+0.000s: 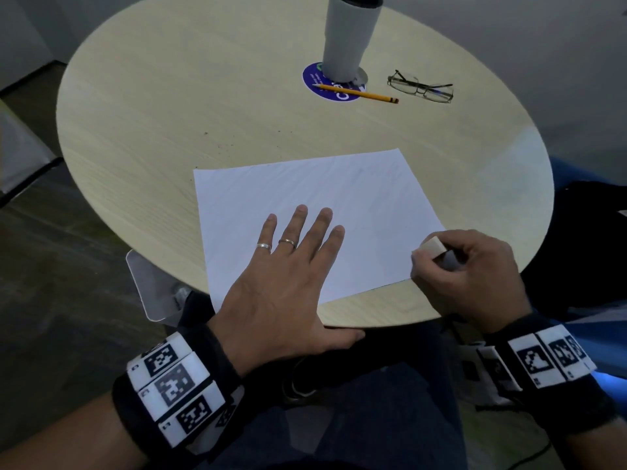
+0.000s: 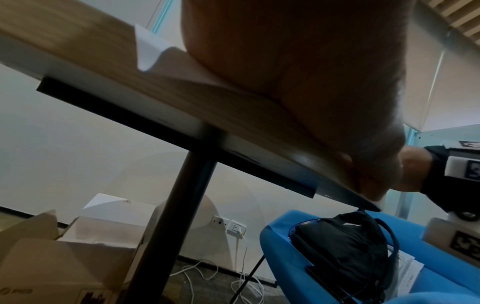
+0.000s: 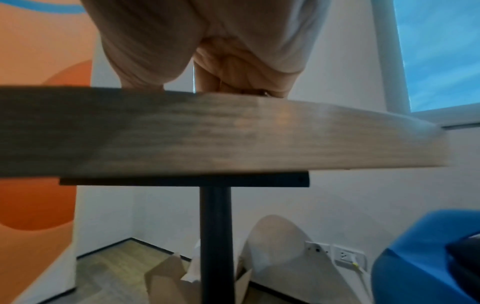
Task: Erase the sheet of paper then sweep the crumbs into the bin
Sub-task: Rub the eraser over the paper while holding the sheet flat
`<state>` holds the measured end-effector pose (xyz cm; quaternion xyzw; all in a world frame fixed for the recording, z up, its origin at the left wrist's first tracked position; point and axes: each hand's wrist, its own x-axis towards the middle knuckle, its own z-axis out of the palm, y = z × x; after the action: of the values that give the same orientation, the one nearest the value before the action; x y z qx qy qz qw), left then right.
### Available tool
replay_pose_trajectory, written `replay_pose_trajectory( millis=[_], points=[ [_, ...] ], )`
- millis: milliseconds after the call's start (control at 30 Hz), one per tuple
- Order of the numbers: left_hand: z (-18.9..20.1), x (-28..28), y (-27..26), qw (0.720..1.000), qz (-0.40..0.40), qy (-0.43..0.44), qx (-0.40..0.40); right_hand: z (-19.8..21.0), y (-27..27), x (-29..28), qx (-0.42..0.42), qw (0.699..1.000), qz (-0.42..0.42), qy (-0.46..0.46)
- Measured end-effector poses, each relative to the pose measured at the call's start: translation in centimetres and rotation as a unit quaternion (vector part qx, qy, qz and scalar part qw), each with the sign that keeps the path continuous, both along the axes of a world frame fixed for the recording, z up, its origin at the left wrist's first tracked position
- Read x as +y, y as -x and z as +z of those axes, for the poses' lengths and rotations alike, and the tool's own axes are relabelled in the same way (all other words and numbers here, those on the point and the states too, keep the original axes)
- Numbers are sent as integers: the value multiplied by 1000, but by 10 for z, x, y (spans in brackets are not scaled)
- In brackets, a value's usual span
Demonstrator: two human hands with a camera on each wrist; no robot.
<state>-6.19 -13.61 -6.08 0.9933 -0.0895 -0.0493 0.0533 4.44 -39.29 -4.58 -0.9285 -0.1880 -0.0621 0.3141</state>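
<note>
Nearest to us, our left hand (image 1: 288, 283) lies flat on the sheet of paper (image 1: 356, 198), its fingers (image 1: 298, 225) straight and spread a little apart, the thumb reaching along the near rim of the surface (image 1: 169, 113). Two of those fingers wear rings. Just to its right, our right hand (image 1: 471, 269) curls its fingers around a pale eraser (image 1: 435, 248), held against the sheet's near right corner. The sheet itself sits on the near half of the round wooden surface, turned slightly askew and looking blank or nearly so.

Beyond the paper we see a few dark crumbs (image 1: 230, 144) scattered on the bare wood. Farther still lie a yellow pencil (image 1: 356, 93), a pair of glasses (image 1: 420, 87) to its right, and a tall grey cup (image 1: 349, 35) standing on a blue round sticker (image 1: 314, 83). Whether any of these is the bin, we cannot tell.

The left wrist view gives us what the head view does not: the underside of our palm pressing the sheet, a lifted paper corner (image 2: 148, 47), the black pedestal leg (image 2: 182, 205), cardboard boxes (image 2: 64, 257), wall sockets (image 2: 228, 224) with cables, and a black bag (image 2: 345, 246) on a blue seat (image 2: 280, 242). The right wrist view shows our clenched fingers from beneath, resting at the rim, with an orange wall (image 3: 39, 51) behind.
</note>
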Motion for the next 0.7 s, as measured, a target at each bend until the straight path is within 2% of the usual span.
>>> replay_pose_trajectory(
  millis=[167,267,367,500,633,700],
  points=[
    [0,0,0,1000,0,0,-1,4,27,23,5,997,74,10],
    [0,0,0,1000,-2,1,0,1,8,3,20,1000,16,-1],
    [1,0,1,1000,1,4,1,5,5,2,-13,1000,0,17],
    [0,0,1,1000,0,4,-3,3,31,31,-15,997,73,28],
    [-1,0,1,1000,-1,-1,0,0,5,4,11,1000,-2,-1],
    [0,0,1,1000,0,1,-2,3,2,1,1,1000,-5,11]
  ],
)
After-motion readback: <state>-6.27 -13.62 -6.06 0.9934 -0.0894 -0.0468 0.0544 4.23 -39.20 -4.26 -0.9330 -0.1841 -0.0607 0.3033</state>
